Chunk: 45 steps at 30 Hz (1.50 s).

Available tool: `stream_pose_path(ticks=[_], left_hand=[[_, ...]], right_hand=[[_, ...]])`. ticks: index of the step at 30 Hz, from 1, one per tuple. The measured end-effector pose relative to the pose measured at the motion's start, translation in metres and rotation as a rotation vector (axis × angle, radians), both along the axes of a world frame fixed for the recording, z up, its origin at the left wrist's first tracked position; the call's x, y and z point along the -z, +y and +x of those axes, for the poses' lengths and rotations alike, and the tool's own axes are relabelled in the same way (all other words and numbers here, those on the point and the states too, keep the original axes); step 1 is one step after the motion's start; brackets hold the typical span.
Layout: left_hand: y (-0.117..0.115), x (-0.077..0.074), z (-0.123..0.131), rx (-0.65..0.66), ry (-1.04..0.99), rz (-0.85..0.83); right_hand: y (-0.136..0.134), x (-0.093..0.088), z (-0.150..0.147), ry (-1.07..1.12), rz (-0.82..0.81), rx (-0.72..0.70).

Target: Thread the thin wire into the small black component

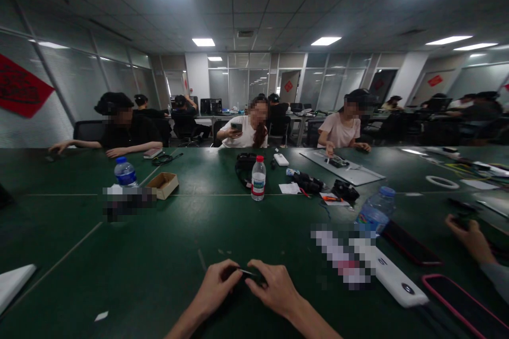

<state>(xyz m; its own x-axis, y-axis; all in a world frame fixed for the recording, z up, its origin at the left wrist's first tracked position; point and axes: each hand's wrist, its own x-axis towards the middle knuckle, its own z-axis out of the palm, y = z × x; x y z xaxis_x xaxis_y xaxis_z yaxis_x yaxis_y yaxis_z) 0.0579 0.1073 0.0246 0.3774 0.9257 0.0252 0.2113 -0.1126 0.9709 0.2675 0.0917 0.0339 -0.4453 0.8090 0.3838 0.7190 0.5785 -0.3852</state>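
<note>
Near the front middle of the green table [159, 254], my left hand [218, 282] and my right hand [274, 287] face each other just above the surface. Between their fingertips is a small, thin dark object [249, 273] with a light edge; what it is cannot be made out. Thumb and fingers of both hands are pinched on it, one hand at each end.
A red-capped bottle [258, 183] stands beyond my hands. To the right lie a white device [397, 280], a large bottle [376, 212] and phones [465, 302]. An open box [163, 185] sits left. Another person's hand [473, 238] is at far right; people sit opposite.
</note>
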Motion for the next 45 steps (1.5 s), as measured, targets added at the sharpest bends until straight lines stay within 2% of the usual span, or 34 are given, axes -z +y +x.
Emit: stream_pose_path(ticks=[3, 10, 17, 24, 32, 39, 45], left_hand=[[0.0, 0.0, 0.0, 0.018, 0.01, 0.006], [-0.001, -0.001, 0.0, 0.026, -0.006, -0.006], [-0.002, -0.004, 0.0, 0.074, -0.054, 0.002], [-0.002, 0.0, -0.002, 0.05, -0.028, 0.022], [-0.005, -0.009, -0.002, -0.005, 0.027, 0.054], [0.001, 0.0, -0.006, -0.059, -0.135, -0.05], [0.005, -0.003, -0.009, -0.124, -0.244, -0.1]], right_hand=[[-0.001, 0.0, 0.0, -0.027, 0.008, -0.053], [-0.001, 0.002, 0.0, -0.049, -0.012, -0.045], [0.0, 0.008, 0.0, -0.054, 0.035, -0.055], [0.001, 0.009, -0.001, -0.042, 0.048, -0.104], [0.001, 0.009, 0.0, -0.05, 0.05, -0.101], [0.0, 0.003, -0.002, -0.072, 0.022, -0.09], [0.002, 0.002, -0.004, -0.07, 0.036, -0.052]])
